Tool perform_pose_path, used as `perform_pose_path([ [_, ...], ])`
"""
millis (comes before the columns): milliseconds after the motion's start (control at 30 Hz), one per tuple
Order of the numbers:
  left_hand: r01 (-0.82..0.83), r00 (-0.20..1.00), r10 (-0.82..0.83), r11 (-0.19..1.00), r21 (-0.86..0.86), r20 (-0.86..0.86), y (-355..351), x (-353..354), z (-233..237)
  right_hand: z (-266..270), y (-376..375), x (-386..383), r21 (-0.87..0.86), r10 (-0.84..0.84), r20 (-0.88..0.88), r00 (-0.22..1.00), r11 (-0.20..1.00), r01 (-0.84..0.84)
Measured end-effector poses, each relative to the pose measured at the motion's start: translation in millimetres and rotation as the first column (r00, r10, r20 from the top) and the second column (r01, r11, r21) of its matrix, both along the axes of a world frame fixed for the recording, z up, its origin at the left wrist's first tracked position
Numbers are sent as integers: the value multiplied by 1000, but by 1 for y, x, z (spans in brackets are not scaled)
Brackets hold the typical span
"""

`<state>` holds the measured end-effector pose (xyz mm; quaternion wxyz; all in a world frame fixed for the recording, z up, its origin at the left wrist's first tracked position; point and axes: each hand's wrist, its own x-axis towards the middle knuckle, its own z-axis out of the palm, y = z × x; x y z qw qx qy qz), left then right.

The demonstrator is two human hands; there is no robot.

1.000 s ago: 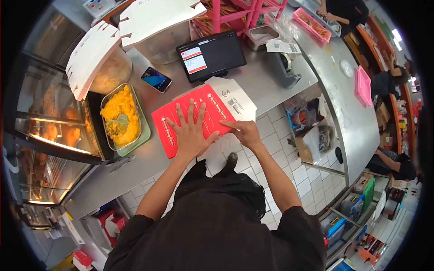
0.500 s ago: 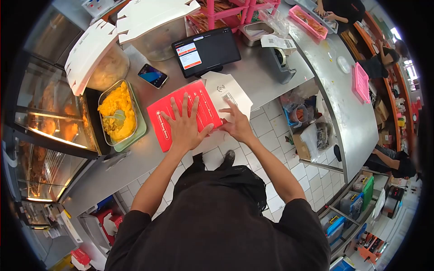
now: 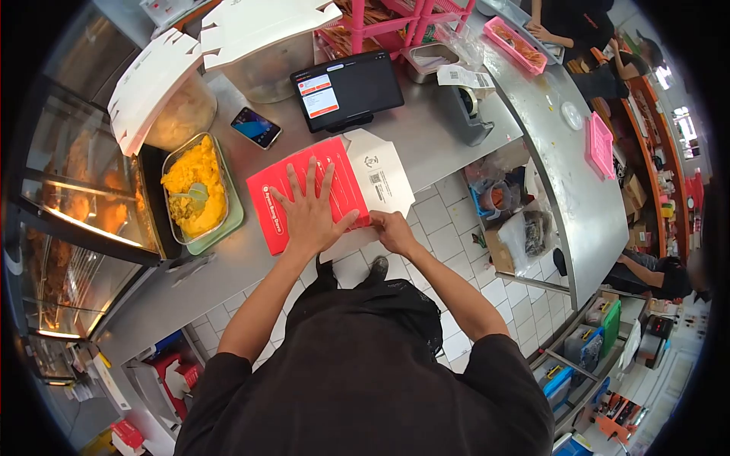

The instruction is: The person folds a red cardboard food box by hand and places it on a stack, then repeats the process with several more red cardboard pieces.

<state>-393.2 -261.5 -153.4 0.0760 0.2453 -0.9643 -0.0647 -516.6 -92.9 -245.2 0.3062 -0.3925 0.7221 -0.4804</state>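
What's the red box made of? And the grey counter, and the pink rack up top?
Red box: probably cardboard, smooth and printed; its pale flap looks thin and stiff, with straight edges.
Grey counter: looks like metal, perhaps stainless steel, with a dull sheen.
Pink rack: likely plastic, evenly coloured with smooth posts, though painted metal is possible.

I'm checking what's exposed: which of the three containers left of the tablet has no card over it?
The tray of yellow food, nearest your left hand. The near tub and far tub both have white card on top.
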Motion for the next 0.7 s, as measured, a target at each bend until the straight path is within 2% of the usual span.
perform_pose_path([
  [67,-1,1000,1,1000,-10,-17,1,0,1,9,2,-8,45,32,-6,999,998,-31],
  [133,-10,999,10,1000,-24,-35,0,-1,11,19,-6,-24,64,214,-45,976,975,-211],
  [167,-45,998,42,997,70,35,-4,-3,22,36,-14,-35,150,234,-148,961,966,-212],
  [200,-79,992,62,984,157,110,-11,-7,31,35,-27,-44,70,89,-234,968,995,-75],
  [233,-75,993,60,987,145,105,-23,-16,31,31,-47,-55,-59,-48,-221,974,998,36],
  [267,-52,997,56,996,74,-55,-36,-29,25,55,-65,-58,-115,-119,-135,984,988,103],
  [300,-39,975,38,999,-1,-217,-45,-37,19,64,-87,-59,-284,-132,-62,989,953,109],
  [333,-39,975,38,999,0,-220,-48,-38,14,64,-107,-62,-283,-132,-65,989,953,109],
  [400,-24,1000,25,997,79,-9,-51,-42,7,62,-137,-75,-307,-70,-329,942,951,-37],
  [433,-19,1000,20,997,77,-12,-53,-44,5,68,-144,-84,-309,-75,-331,941,951,-33],
  [500,6,998,-5,1000,21,-56,-54,-39,-2,76,-153,-93,-2,100,-452,887,994,-113],
  [600,26,998,-24,999,44,-50,-55,-38,0,58,-159,-103,-69,95,-392,915,989,-132],
  [700,-4,1000,5,998,69,-18,-53,-39,4,57,-156,-97,-99,42,-456,889,990,-97],
])
